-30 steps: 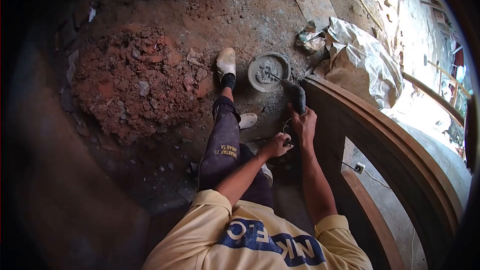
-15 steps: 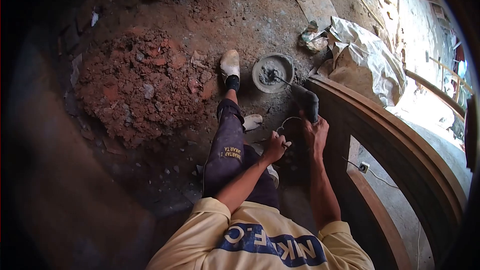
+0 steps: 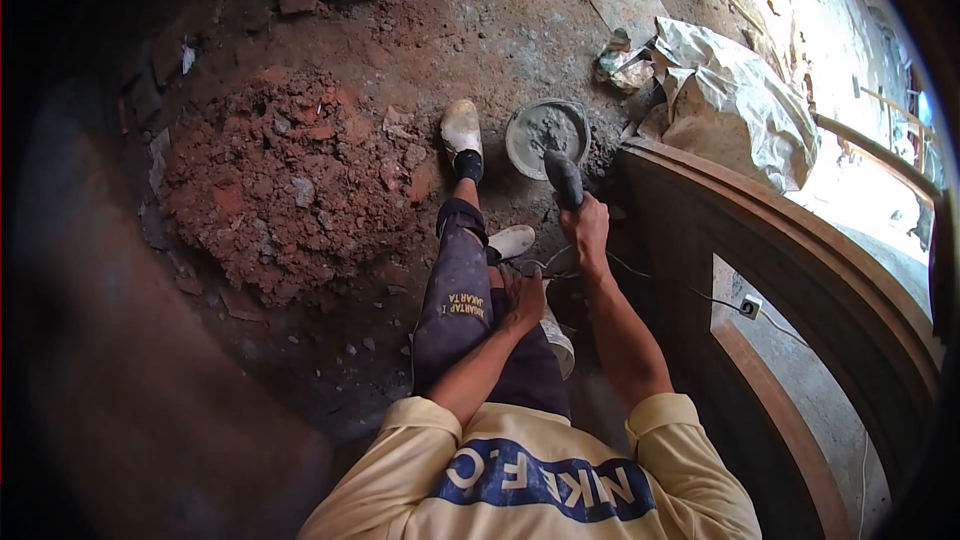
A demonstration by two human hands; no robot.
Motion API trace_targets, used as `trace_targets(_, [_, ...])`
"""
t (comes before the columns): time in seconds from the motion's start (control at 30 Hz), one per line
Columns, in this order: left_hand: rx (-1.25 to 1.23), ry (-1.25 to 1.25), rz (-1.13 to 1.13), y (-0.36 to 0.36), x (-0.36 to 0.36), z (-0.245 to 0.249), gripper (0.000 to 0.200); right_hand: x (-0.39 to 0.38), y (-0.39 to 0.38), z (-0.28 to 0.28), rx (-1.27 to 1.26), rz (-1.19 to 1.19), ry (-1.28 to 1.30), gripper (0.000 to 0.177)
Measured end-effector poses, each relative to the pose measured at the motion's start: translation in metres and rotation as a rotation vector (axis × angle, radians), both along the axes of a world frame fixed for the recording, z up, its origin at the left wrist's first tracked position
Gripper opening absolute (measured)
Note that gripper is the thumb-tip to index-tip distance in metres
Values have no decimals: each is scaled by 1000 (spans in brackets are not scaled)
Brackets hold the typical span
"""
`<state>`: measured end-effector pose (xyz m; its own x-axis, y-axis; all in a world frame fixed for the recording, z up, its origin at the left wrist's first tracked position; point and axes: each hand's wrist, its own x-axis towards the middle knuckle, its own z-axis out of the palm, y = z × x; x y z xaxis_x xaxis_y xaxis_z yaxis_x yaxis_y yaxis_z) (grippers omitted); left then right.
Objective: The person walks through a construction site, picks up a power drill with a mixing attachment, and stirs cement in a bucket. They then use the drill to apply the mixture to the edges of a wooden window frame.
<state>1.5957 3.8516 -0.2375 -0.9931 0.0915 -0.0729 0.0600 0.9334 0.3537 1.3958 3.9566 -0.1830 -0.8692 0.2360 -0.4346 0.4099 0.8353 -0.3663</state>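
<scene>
Drill [image 3: 564, 181], long axis toward bucket [image 3: 513, 153]

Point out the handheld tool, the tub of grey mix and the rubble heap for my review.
Handheld tool [image 3: 564, 179]: head view, on its dark body.
Tub [image 3: 513, 146]: head view, on its left rim.
Rubble heap [image 3: 285, 185]: head view, near its middle.

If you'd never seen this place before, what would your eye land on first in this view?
Probably the big heap of reddish rubble on the ground to the person's left. Next, straight ahead, the round tub of wet grey mix, with the dark tool in the right hand pointing towards it. Then the crumpled pale sheet beyond it, to the right.
</scene>
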Motion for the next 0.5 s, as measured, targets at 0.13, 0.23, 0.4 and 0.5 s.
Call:
trace_targets(0.13, [368,-629,-16,-9,-10,-14,25,-4,2,18,-49,-62,53,47])
trace_targets(0.23, [462,-576,34,-36,-44,37,23,-16,16,58,-142,-158,0,47])
trace_targets(0.4, [270,-570,-36,-52,-82,40,21,-25,43,117,-140,-156,47,46])
trace_targets(0.5, [196,-348,-42,-58,-96,17,18,-26,48,155,-161,-165,74,44])
